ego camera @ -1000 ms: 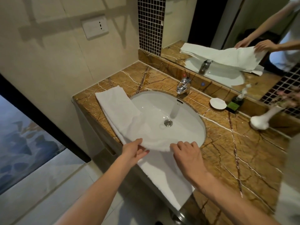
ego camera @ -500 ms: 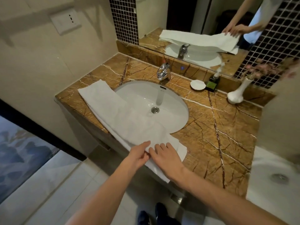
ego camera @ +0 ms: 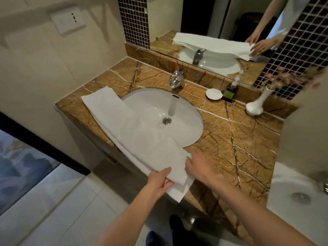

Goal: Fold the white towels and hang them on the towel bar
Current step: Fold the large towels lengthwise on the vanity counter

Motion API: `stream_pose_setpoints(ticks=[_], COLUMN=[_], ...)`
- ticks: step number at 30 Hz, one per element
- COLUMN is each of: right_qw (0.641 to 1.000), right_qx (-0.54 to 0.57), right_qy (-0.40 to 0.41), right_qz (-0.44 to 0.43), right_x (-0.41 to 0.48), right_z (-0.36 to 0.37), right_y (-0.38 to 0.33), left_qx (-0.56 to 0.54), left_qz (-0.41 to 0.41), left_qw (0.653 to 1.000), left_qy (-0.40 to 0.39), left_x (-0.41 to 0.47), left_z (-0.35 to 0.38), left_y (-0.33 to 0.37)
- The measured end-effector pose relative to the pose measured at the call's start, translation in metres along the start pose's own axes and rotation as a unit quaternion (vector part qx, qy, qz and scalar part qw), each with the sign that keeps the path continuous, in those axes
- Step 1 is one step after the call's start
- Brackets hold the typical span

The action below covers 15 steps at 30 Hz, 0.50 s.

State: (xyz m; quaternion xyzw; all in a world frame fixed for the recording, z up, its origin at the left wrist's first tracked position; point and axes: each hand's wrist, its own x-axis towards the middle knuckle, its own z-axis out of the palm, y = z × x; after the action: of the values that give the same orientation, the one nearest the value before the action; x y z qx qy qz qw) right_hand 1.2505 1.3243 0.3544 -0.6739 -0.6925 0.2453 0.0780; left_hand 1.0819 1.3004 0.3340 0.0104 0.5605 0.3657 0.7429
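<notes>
Now the left hand [ego camera: 160, 181] fingers pinch the towel [ego camera: 142, 137] corner at six o'clock; the right hand [ego camera: 198, 167] lies flat on it. Keep the edges lined up.

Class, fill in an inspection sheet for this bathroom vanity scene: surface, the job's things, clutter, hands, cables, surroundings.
Surface: brown veined marble counter with a white sink and chrome faucet.
Job's things: white towel, folded into a long strip, lies across the sink's left rim and overhangs the counter's front edge.
Clutter: small white dish, dark green box, white vase with pink flowers.
Hands: left hand grips the towel's near end; right hand rests open on it.
Cables: nothing seen.
Surroundings: mirror, wall socket, tiled floor.
</notes>
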Motion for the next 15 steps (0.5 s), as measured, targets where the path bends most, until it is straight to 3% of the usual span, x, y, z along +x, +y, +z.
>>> stream_pose_setpoints(ticks=[6, 15], right_qw=[0.982, 0.955], right_qx=[0.156, 0.263], right_qy=[-0.074, -0.132], right_qz=[0.075, 0.034], right_x=[0.048, 0.066], right_z=[-0.005, 0.002], right_y=[0.017, 0.011], left_qx=[-0.045, -0.183], left_qz=[0.022, 0.052], left_qw=[0.999, 0.982], left_qy=[-0.009, 0.002], left_x=[-0.008, -0.025], left_z=[0.014, 0.036], left_y=[-0.005, 0.000])
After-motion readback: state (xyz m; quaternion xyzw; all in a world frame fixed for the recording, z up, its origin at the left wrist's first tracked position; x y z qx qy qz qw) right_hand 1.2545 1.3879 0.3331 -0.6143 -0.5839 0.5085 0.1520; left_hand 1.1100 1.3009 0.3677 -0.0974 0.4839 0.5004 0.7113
